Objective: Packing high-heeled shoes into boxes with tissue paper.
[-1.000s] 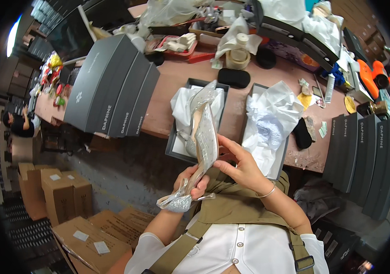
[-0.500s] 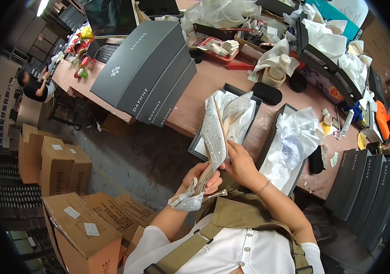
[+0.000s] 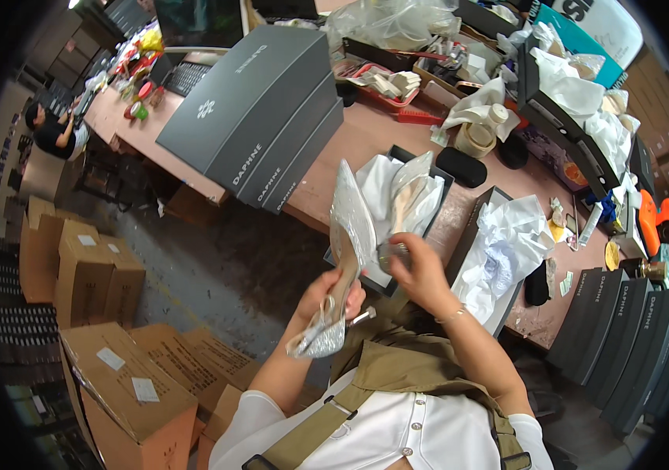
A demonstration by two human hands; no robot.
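My left hand (image 3: pixel 330 296) is closed round the middle of a silver, glittery high-heeled shoe (image 3: pixel 348 223). The shoe stands nearly upright with its pointed toe up, its thin heel jutting right and its back part low by my wrist. My right hand (image 3: pixel 422 274) is closed on the grey, glittery rear end of a second silver shoe (image 3: pixel 402 204). That shoe's pointed toe lies over white paper in an open dark shoe box (image 3: pixel 442 205). My right fingertips are partly hidden.
Another open box (image 3: pixel 463 243) with crumpled white paper (image 3: pixel 506 247) stands to the right. Closed grey shoe boxes are stacked on the table (image 3: pixel 252 102) and at far right (image 3: pixel 624 337). Brown cartons (image 3: pixel 131 376) stand at lower left. A black case (image 3: pixel 461 167) lies behind the open boxes.
My right hand has left the first shoe and gone to the second shoe's rear end. The first shoe, in my left hand, has shifted slightly left and turned. The view has shifted a little.
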